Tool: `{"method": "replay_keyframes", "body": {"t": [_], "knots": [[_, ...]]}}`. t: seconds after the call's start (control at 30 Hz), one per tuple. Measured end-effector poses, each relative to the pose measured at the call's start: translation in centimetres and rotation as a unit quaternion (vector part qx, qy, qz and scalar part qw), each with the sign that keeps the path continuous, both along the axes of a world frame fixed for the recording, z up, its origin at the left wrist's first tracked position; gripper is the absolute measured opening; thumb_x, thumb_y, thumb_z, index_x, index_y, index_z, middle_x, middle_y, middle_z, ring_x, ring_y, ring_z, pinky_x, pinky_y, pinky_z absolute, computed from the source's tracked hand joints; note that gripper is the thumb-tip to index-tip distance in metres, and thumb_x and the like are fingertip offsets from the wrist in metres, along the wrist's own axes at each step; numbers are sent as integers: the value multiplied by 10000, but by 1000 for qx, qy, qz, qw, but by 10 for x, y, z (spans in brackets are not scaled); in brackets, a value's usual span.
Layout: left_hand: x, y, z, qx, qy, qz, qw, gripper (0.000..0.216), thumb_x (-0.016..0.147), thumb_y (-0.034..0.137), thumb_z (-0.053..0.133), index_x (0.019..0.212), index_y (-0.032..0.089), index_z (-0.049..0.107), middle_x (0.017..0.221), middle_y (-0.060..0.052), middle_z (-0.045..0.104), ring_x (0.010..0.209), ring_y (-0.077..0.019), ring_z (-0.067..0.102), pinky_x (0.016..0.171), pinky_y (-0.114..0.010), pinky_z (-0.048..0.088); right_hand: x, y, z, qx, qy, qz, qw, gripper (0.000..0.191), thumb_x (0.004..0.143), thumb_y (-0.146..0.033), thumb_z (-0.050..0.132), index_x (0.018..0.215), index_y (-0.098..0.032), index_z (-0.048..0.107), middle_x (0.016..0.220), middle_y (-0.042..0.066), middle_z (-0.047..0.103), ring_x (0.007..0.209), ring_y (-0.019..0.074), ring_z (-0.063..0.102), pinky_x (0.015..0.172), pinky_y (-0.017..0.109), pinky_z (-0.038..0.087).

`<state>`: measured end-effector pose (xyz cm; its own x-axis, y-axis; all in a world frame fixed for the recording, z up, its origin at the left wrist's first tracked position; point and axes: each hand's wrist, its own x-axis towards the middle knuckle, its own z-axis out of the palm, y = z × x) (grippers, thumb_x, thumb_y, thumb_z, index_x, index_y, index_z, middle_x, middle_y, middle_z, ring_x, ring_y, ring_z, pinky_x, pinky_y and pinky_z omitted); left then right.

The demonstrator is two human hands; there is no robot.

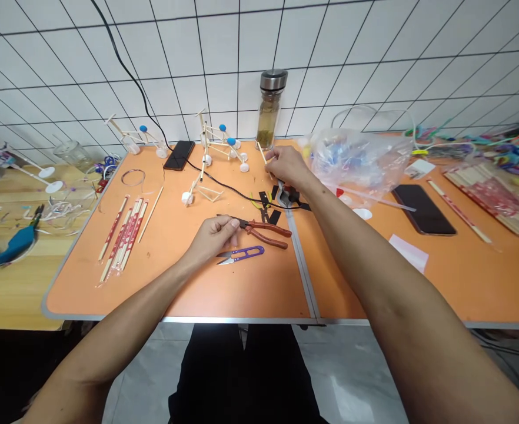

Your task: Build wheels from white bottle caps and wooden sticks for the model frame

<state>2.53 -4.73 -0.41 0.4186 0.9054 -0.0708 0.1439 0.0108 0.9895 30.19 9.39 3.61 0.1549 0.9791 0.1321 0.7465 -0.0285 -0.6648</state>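
Note:
My left hand [215, 237] is closed at the jaw end of the red-handled pliers [268, 231], its fingers covering part of the jaws. Just below them lie purple thread snips [244, 254]. Farther back, my right hand [289, 164] pinches a short wooden stick [262, 153], tilted in front of the glass tea bottle [268, 112]. Under the right wrist is a grey and dark tool [283, 195], partly hidden. Small black pieces [275, 217] and a yellow-handled tool [256, 201] lie between the hands.
Stick models with white wheels [187, 198] stand at the back, near a phone [180, 155]. Wrapped chopsticks [127, 235] lie left. A black cable [224, 184] crosses the table. Rightward are a plastic bag [361, 153], another phone [422, 209] and more chopsticks [498, 200].

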Motion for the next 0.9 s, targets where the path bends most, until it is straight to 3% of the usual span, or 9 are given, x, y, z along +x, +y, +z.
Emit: {"method": "replay_keyframes", "body": {"t": [0.1,0.27,0.6,0.9], "knots": [[1,-1,1,-13,2,-4,1000,748,873,933,762,822,189,699,638,-11,688,520,-99,483,527,-241,363,-7,11,1,-26,24,16,999,671,751,-39,765,1419,-103,794,1113,132,845,985,299,789,941,431,662],[4,-2,2,-28,6,-10,1000,763,879,944,751,810,186,690,632,-9,681,508,-88,457,514,-231,331,-20,22,7,-122,134,35,983,1009,821,44,751,1787,-46,473,865,81,801,805,298,802,842,440,693],[4,-4,1,-35,6,-28,999,766,894,949,727,811,190,677,623,-5,673,500,-92,469,504,-236,333,-29,43,14,-215,140,44,966,1229,799,69,916,1870,-96,336,876,100,824,771,276,818,664,334,700],[5,-7,2,-33,0,-37,999,702,956,884,706,845,193,670,651,-4,676,518,-101,480,514,-248,338,-31,46,21,-253,129,65,956,1192,881,107,830,1901,-146,268,890,81,819,671,184,761,566,221,648]]}}
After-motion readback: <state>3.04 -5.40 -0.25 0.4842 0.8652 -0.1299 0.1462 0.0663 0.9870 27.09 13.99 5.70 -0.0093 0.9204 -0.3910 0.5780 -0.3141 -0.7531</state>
